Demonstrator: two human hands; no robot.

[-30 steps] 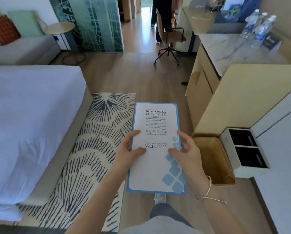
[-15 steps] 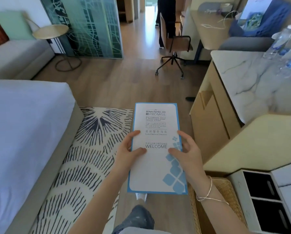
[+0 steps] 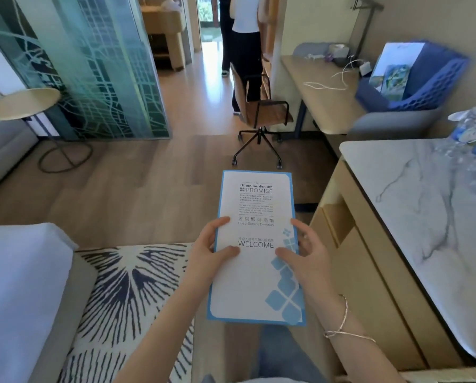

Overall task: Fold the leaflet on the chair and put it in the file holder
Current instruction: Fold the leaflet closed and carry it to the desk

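You hold the folded white leaflet with blue border (image 3: 255, 261) flat in front of you, above the wood floor (image 3: 137, 189). Your left hand (image 3: 207, 251) grips its left edge, thumb on top near the word WELCOME. Your right hand (image 3: 307, 254) grips the right edge, thumb on the printed face, fingers curled at the side; thin bracelets (image 3: 342, 323) sit on that wrist. The blue perforated file holder (image 3: 430, 87) stands well apart, far right, on a grey seat beside the wooden bench (image 3: 322, 103). The brown swivel chair (image 3: 261, 117) stands ahead of the leaflet.
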